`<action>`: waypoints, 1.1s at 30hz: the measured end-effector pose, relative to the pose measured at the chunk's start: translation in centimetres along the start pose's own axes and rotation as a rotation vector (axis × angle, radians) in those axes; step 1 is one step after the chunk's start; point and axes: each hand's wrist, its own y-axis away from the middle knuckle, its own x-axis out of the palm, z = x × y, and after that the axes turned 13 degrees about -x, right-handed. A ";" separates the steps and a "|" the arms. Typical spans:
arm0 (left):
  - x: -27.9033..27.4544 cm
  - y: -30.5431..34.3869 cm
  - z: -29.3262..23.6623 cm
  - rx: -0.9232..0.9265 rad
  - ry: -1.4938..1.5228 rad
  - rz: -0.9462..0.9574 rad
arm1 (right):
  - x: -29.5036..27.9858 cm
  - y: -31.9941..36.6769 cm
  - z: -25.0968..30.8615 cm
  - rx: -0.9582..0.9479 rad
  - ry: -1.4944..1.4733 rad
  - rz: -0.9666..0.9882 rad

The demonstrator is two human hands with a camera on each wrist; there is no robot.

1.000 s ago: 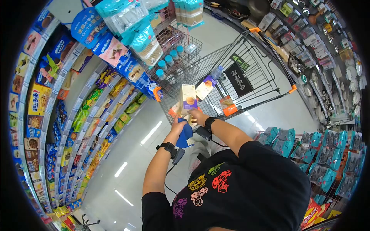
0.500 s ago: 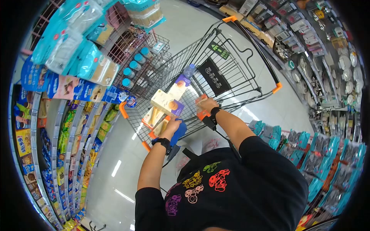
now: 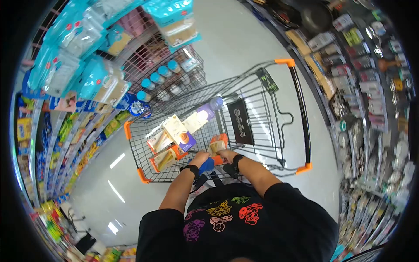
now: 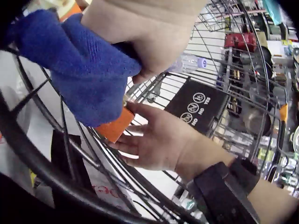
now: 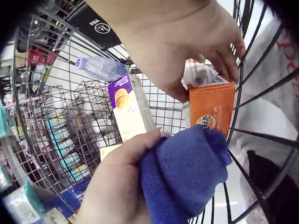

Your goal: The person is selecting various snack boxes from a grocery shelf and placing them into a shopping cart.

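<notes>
My left hand [image 3: 200,158] grips a bunched blue cloth [image 5: 187,172] inside the shopping cart, near its close side. Right beside it, my right hand [image 5: 182,46] holds an orange-and-white carton [image 5: 212,107] by its upper end, thumb on one side and fingers on the other. In the right wrist view the cloth overlaps the carton's lower end. The left wrist view shows the cloth [image 4: 88,70] against the carton's orange end [image 4: 114,127], with the right hand's fingers [image 4: 128,145] along it. Part of the carton is hidden behind the cloth and hands.
A cream-and-purple box [image 3: 179,133] lies over orange-ended boxes [image 3: 168,158] in the cart [image 3: 144,168]. Another cream-and-purple box [image 3: 195,122] and a clear bottle [image 3: 216,103] lie along the far side. Snack shelves [image 3: 65,153] stand left, kitchenware racks [image 3: 362,87] right.
Both hands were at the cream-and-purple box, which now lies on other boxes. The right hand took hold of the orange-and-white carton; the left hand brought the cloth over to it.
</notes>
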 end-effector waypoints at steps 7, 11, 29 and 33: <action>-1.1 6.9 -3.6 -0.126 0.444 0.193 | -3.3 1.6 2.7 0.014 -0.253 0.209; 0.9 4.9 -2.9 -0.022 0.523 0.002 | -4.1 3.6 5.2 0.022 -0.237 0.104; -6.8 20.4 -1.4 0.226 0.800 0.026 | 0.4 18.8 6.7 -0.454 -0.499 0.175; -8.2 20.7 4.2 0.400 0.817 -0.245 | 4.9 23.6 7.8 -0.506 -0.494 0.287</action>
